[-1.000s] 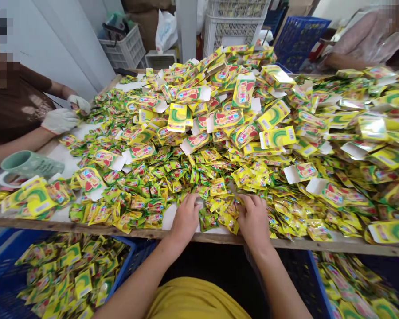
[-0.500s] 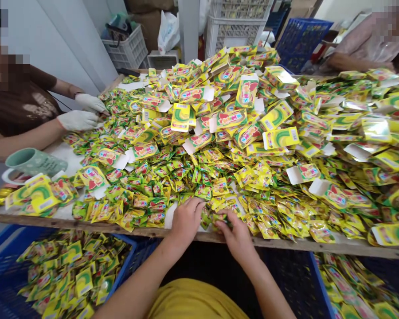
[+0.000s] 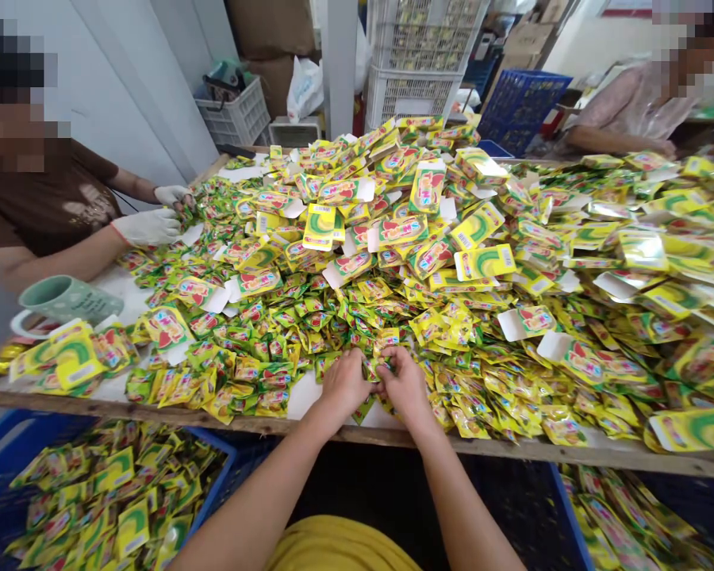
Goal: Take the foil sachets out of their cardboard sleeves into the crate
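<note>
My left hand (image 3: 343, 385) and my right hand (image 3: 403, 384) are pressed together at the near edge of the wooden table (image 3: 155, 414). Both are closed around a small bunch of yellow-green sachets (image 3: 374, 366) held between them. A deep heap of the same small sachets (image 3: 309, 317) lies just beyond my fingers. Further back lie flattened yellow cartons (image 3: 485, 262) with white flaps.
A person in a brown shirt at the left works with white-gloved hands (image 3: 147, 226). A green mug (image 3: 65, 301) stands at the left edge. Another person (image 3: 624, 119) sits at the far right. Blue crates (image 3: 107, 492) of filled cartons sit below the table.
My hands were apart, spread on the sachets; they have come together and closed on a bunch of them. The gloved hands at the left shifted slightly.
</note>
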Demonstrator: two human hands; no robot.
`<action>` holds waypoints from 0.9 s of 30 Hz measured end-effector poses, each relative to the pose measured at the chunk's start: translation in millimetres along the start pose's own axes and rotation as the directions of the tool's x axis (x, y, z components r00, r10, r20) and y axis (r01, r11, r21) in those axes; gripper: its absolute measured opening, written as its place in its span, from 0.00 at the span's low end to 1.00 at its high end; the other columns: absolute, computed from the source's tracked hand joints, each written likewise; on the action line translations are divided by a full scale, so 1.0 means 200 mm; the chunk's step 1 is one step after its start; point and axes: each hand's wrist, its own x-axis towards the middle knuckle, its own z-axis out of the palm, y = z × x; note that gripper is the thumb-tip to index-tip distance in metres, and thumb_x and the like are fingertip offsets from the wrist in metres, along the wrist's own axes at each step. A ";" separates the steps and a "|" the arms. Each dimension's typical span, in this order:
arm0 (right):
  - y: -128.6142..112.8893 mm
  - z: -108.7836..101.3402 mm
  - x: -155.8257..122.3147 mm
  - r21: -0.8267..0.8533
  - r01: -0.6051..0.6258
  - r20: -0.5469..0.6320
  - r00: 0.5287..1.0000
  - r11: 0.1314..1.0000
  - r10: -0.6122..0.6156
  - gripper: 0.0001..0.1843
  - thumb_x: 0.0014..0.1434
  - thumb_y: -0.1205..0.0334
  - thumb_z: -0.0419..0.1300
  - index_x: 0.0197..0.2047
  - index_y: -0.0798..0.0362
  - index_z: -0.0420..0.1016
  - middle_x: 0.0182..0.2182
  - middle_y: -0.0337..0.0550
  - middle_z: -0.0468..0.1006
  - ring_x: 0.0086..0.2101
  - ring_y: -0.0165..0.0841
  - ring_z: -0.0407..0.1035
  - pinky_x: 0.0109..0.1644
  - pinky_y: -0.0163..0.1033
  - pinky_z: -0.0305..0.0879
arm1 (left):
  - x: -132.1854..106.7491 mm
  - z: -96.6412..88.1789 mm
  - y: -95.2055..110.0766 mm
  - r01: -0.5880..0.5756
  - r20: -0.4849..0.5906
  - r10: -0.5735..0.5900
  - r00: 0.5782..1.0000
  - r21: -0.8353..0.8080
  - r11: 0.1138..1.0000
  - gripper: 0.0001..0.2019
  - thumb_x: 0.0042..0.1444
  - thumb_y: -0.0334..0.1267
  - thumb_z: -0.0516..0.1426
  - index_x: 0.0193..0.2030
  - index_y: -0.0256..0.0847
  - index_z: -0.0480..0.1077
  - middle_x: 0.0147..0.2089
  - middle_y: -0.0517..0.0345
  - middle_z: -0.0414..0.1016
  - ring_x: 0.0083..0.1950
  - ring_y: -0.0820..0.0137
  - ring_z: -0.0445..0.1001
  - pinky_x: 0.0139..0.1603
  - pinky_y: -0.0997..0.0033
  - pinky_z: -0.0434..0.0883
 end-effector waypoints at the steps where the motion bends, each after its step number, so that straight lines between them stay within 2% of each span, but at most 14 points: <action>1: 0.01 0.01 0.01 -0.018 0.007 -0.013 1.000 1.000 -0.007 0.15 0.45 0.66 0.58 0.39 0.50 0.69 0.28 0.36 0.68 0.22 0.29 0.65 0.23 0.33 0.63 | 0.01 -0.01 -0.01 -0.008 0.009 0.008 1.000 -0.045 0.999 0.19 0.42 0.37 0.65 0.42 0.40 0.67 0.43 0.50 0.72 0.47 0.56 0.72 0.45 0.62 0.66; 3: 0.02 0.02 0.02 -0.035 0.025 -0.006 1.000 0.999 -0.026 0.16 0.44 0.68 0.57 0.39 0.50 0.69 0.29 0.36 0.68 0.23 0.28 0.65 0.23 0.32 0.62 | 0.03 -0.01 -0.02 -0.028 0.025 0.031 0.999 -0.114 0.993 0.19 0.38 0.38 0.66 0.38 0.40 0.68 0.40 0.52 0.72 0.44 0.57 0.72 0.43 0.63 0.67; 5: 0.03 0.00 0.01 -0.035 0.032 0.019 0.999 0.999 -0.031 0.17 0.45 0.68 0.57 0.41 0.49 0.68 0.30 0.35 0.69 0.22 0.27 0.65 0.22 0.31 0.61 | 0.04 -0.01 -0.03 -0.042 0.046 0.054 0.997 -0.229 0.972 0.16 0.39 0.38 0.65 0.35 0.40 0.67 0.35 0.56 0.71 0.39 0.63 0.72 0.38 0.68 0.67; 8: 0.06 -0.03 -0.01 0.009 0.019 0.061 0.998 1.000 -0.020 0.22 0.48 0.66 0.56 0.48 0.48 0.65 0.31 0.36 0.70 0.19 0.27 0.65 0.20 0.32 0.61 | 0.05 -0.01 -0.03 -0.044 0.068 0.088 0.994 -0.481 0.876 0.09 0.44 0.35 0.60 0.31 0.40 0.64 0.28 0.63 0.67 0.30 0.71 0.69 0.31 0.74 0.65; 10: 0.06 -0.06 -0.03 0.001 0.090 0.022 0.996 0.996 -0.090 0.24 0.49 0.63 0.59 0.51 0.49 0.65 0.35 0.40 0.72 0.25 0.31 0.70 0.26 0.36 0.67 | 0.03 -0.01 -0.02 -0.071 0.040 0.115 0.992 -0.582 0.810 0.08 0.45 0.33 0.59 0.31 0.39 0.62 0.27 0.64 0.65 0.29 0.73 0.68 0.31 0.76 0.64; 12: 0.05 -0.08 -0.07 -0.074 0.221 -0.025 0.974 0.972 -0.224 0.24 0.50 0.60 0.62 0.51 0.51 0.68 0.40 0.45 0.73 0.37 0.38 0.71 0.39 0.41 0.70 | -0.02 -0.01 -0.02 -0.139 -0.023 0.160 0.987 -0.623 0.770 0.09 0.44 0.33 0.60 0.31 0.39 0.62 0.29 0.64 0.66 0.31 0.73 0.67 0.31 0.77 0.63; 14: 0.02 -0.10 -0.11 -0.157 0.320 -0.003 0.946 0.934 -0.325 0.19 0.51 0.58 0.64 0.47 0.51 0.72 0.42 0.47 0.73 0.44 0.41 0.69 0.48 0.44 0.66 | -0.07 -0.03 -0.02 -0.210 -0.074 0.213 0.974 -0.641 0.738 0.09 0.44 0.34 0.60 0.32 0.39 0.64 0.31 0.63 0.67 0.34 0.73 0.68 0.32 0.77 0.64; 17: -0.03 -0.13 -0.17 -0.147 0.332 0.093 0.943 0.932 -0.321 0.10 0.56 0.59 0.60 0.41 0.51 0.72 0.36 0.43 0.75 0.39 0.38 0.70 0.45 0.41 0.65 | -0.12 -0.08 0.00 -0.291 -0.095 0.292 0.952 -0.580 0.761 0.08 0.46 0.33 0.60 0.34 0.40 0.66 0.34 0.61 0.70 0.36 0.71 0.69 0.36 0.75 0.67; 19: -0.03 -0.15 -0.19 -0.075 0.293 0.096 0.954 0.953 -0.285 0.09 0.59 0.60 0.57 0.43 0.51 0.70 0.33 0.40 0.75 0.34 0.35 0.70 0.40 0.38 0.66 | -0.10 -0.12 0.05 -0.338 -0.039 0.378 0.925 -0.541 0.770 0.08 0.47 0.32 0.59 0.36 0.40 0.68 0.36 0.60 0.72 0.39 0.70 0.71 0.39 0.74 0.68; 22: 0.02 -0.20 -0.22 0.076 0.199 0.016 0.980 0.977 -0.201 0.11 0.59 0.58 0.56 0.44 0.51 0.69 0.29 0.38 0.73 0.28 0.32 0.68 0.32 0.35 0.66 | 0.01 -0.15 0.19 -0.392 0.020 0.465 0.885 -0.507 0.768 0.05 0.50 0.32 0.58 0.36 0.40 0.70 0.37 0.58 0.75 0.41 0.68 0.73 0.41 0.72 0.70; 25: 0.10 -0.28 -0.25 0.180 0.114 -0.078 0.992 0.977 -0.101 0.12 0.56 0.55 0.58 0.43 0.51 0.70 0.28 0.37 0.73 0.24 0.31 0.65 0.27 0.34 0.65 | 0.16 -0.13 0.38 -0.447 -0.131 0.435 0.891 -0.433 0.783 0.03 0.52 0.31 0.57 0.35 0.39 0.70 0.36 0.57 0.76 0.39 0.69 0.75 0.42 0.70 0.71; 27: 0.15 -0.33 -0.27 0.206 0.089 -0.126 0.990 0.975 -0.064 0.15 0.56 0.54 0.59 0.44 0.51 0.71 0.29 0.39 0.74 0.23 0.31 0.66 0.27 0.35 0.65 | 0.25 -0.10 0.52 -0.521 -0.258 0.455 0.852 -0.336 0.784 0.05 0.52 0.30 0.57 0.36 0.39 0.71 0.37 0.56 0.76 0.40 0.68 0.75 0.44 0.69 0.71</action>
